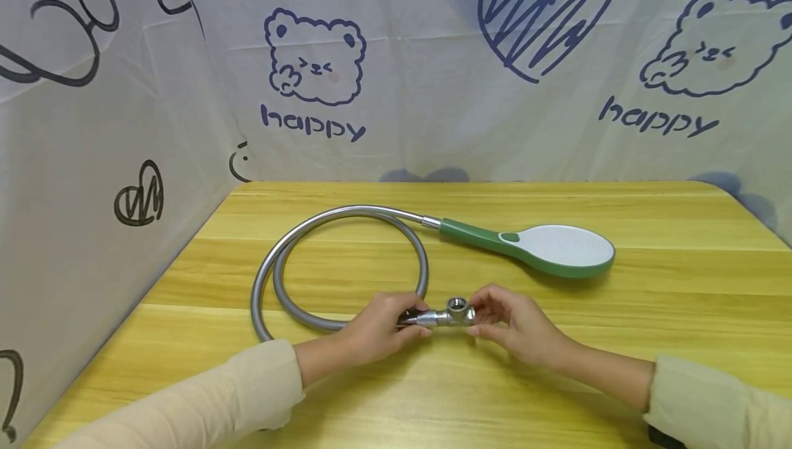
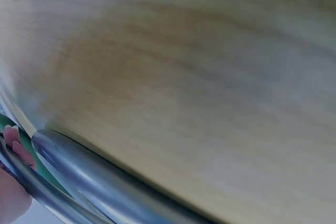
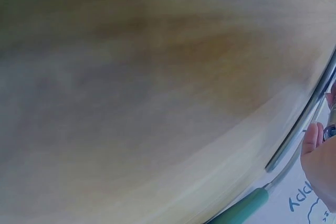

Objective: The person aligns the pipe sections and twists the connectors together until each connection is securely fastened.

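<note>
In the head view my left hand [image 1: 374, 329] grips the connector end [image 1: 427, 318] of a grey metal shower hose [image 1: 262, 284]. At that end sits a small chrome tee fitting [image 1: 456, 313], its round threaded opening facing up. My right hand [image 1: 526, 325] pinches the fitting's right end between thumb and fingers. Beyond the hands lies a green handheld shower head [image 1: 563, 249] with a white face, joined to the hose's other end. The left wrist view catches part of a hand [image 2: 13, 198] behind the hose [image 2: 105, 182]; the right wrist view has my right hand [image 3: 321, 166] at its edge.
The hose lies in a loop on the yellow wood-grain table [image 1: 680, 284]. A white cloth [image 1: 421, 91] with drawn bears and hearts hangs behind the table, and another cloth side [image 1: 74, 229] stands on the left.
</note>
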Motion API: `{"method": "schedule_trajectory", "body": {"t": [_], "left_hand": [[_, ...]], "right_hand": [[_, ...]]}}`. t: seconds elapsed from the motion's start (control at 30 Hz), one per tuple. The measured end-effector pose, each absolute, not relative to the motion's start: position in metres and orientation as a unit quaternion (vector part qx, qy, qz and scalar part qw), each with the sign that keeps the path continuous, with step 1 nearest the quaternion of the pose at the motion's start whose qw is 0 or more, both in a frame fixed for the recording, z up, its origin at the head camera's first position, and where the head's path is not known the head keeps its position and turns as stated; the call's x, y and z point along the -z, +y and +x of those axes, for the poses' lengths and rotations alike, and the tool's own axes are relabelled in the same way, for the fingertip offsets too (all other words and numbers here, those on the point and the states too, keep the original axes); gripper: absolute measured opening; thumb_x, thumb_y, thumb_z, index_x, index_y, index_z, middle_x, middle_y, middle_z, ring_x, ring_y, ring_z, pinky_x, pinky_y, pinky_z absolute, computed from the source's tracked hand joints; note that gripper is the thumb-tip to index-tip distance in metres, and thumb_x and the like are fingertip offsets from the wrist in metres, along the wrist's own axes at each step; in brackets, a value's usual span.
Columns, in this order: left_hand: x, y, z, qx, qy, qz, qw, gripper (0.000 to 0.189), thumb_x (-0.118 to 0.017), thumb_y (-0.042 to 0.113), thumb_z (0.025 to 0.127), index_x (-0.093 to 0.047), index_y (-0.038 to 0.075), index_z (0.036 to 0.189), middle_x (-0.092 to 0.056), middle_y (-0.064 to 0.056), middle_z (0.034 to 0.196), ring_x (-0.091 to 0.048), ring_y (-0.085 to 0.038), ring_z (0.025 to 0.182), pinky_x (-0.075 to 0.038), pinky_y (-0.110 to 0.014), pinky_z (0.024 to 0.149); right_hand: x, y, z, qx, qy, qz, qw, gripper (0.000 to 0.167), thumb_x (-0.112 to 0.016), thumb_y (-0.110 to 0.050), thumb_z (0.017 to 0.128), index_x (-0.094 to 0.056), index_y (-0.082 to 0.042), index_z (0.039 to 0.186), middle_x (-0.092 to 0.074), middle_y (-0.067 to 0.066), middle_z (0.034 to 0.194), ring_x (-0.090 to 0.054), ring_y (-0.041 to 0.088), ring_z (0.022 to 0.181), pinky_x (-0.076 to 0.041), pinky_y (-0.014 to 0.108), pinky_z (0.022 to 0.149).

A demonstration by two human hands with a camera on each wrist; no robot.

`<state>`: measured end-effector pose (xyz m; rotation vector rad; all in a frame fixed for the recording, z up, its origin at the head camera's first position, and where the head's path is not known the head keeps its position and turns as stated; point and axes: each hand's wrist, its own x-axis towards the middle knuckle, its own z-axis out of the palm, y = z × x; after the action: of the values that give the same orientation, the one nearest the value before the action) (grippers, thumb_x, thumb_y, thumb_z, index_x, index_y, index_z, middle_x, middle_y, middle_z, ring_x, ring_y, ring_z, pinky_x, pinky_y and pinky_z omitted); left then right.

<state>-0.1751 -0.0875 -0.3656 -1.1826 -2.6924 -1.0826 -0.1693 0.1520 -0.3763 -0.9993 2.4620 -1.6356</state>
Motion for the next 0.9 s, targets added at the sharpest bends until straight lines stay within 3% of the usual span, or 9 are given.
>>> {"method": "schedule_trajectory", "body": {"t": [0.27,0.57,0.9], "left_hand": [[0.3636,-0.0874,-0.1752,0.347,-0.86,-0.374,-0.003,0.017,-0.068,0.011,0.083,-0.063,0.001,0.095,-0.068,-0.009,0.09,-0.059,-0.006,0.073,-0.049,-0.012,0.063],[0.3631,-0.0866,-0.1762,0.34,-0.866,-0.367,-0.006,0.017,-0.069,0.013,0.082,-0.063,0.002,0.093,-0.067,-0.007,0.085,-0.053,-0.002,0.067,-0.047,-0.013,0.058],[0.3625,-0.0858,-0.1757,0.391,-0.855,-0.338,-0.043,0.019,-0.07,0.009,0.081,-0.063,0.0,0.096,-0.067,-0.009,0.084,-0.053,0.001,0.06,-0.049,-0.016,0.054]], "right_hand": [[0.3747,0.1491,-0.1683,0.532,0.791,-0.302,0.006,0.026,-0.068,0.004,0.078,-0.053,0.008,0.099,-0.061,0.019,0.093,-0.058,0.001,0.078,-0.053,0.021,0.069],[0.3735,0.1504,-0.1692,0.542,0.792,-0.276,0.052,0.024,-0.065,0.002,0.082,-0.05,0.009,0.101,-0.06,0.022,0.096,-0.061,0.002,0.079,-0.054,0.021,0.068],[0.3699,0.1508,-0.1681,0.555,0.786,-0.268,0.059,0.026,-0.065,0.003,0.082,-0.049,0.011,0.102,-0.06,0.022,0.096,-0.06,0.001,0.077,-0.053,0.02,0.066]]}}
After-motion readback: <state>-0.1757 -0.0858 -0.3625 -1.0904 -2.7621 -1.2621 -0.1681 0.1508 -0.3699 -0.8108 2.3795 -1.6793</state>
